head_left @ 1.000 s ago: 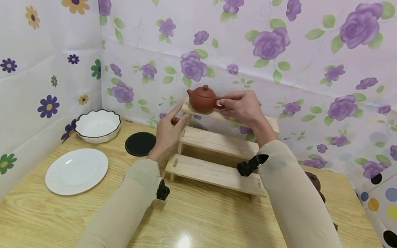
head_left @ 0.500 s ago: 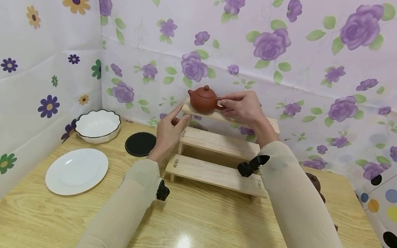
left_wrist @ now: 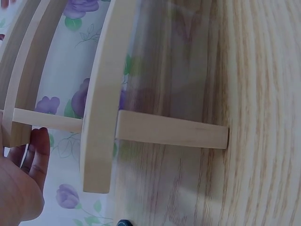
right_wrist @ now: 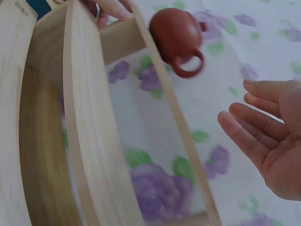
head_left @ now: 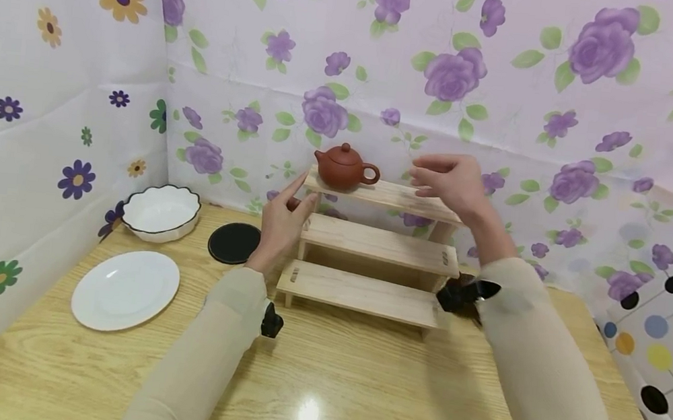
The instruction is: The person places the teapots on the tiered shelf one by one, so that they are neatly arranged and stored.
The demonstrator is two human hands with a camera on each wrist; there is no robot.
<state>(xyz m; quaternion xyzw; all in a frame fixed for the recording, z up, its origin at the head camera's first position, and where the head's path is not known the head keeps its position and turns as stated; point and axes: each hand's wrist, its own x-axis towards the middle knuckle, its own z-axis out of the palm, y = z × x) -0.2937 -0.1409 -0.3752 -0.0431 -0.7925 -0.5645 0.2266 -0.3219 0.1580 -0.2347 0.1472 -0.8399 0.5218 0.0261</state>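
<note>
A reddish-brown teapot (head_left: 342,168) sits upright on the left part of the top board of a three-step wooden shelf (head_left: 382,238), its spout to the left and handle to the right. My left hand (head_left: 282,227) holds the left end of the top board, its fingers round the board's end in the left wrist view. My right hand (head_left: 451,184) hovers above the right part of the top board, apart from the teapot, with nothing in its fingers. In the right wrist view the teapot (right_wrist: 176,35) and that hand (right_wrist: 268,127) show a gap between them.
Left of the shelf lie a black round mat (head_left: 234,243), a white scalloped bowl (head_left: 162,213) with a dark rim, and a white plate (head_left: 125,290). Dark brown objects, mostly hidden by my right sleeve, stand right of the shelf. Flowered cloth hangs close behind.
My right hand has let go of the teapot's handle and moved right, away from it. The teapot stays on the top board, and my left hand keeps its hold.
</note>
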